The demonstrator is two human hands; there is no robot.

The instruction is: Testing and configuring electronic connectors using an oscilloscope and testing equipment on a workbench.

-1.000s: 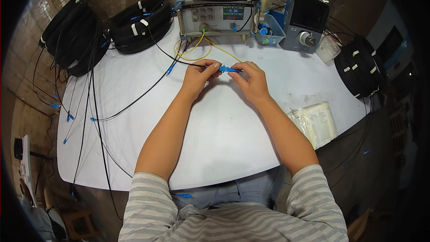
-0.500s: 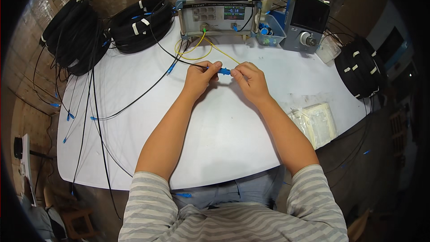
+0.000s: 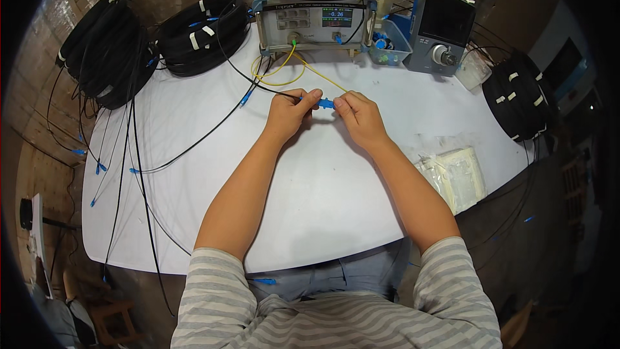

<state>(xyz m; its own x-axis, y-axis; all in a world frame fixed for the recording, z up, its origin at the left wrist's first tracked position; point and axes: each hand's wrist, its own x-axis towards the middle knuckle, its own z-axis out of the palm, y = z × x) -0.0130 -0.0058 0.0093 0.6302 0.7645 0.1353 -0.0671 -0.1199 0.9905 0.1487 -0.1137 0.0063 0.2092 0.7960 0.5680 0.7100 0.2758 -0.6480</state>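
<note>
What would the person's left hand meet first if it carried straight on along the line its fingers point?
Probably the blue connector pinched at its fingertips, then the right hand just beyond; the left hand points rightward along the table.

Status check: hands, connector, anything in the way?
Left hand and right hand both pinch the blue connector. Yellow cable and black cable trail clear.

Small blue plastic connector (image 3: 326, 103) ends hidden under fingertips (image 3: 314, 95) | grey bench meter's green display (image 3: 336, 23) digits too small | right black cable coil (image 3: 520, 97) partly in dark rim
</note>
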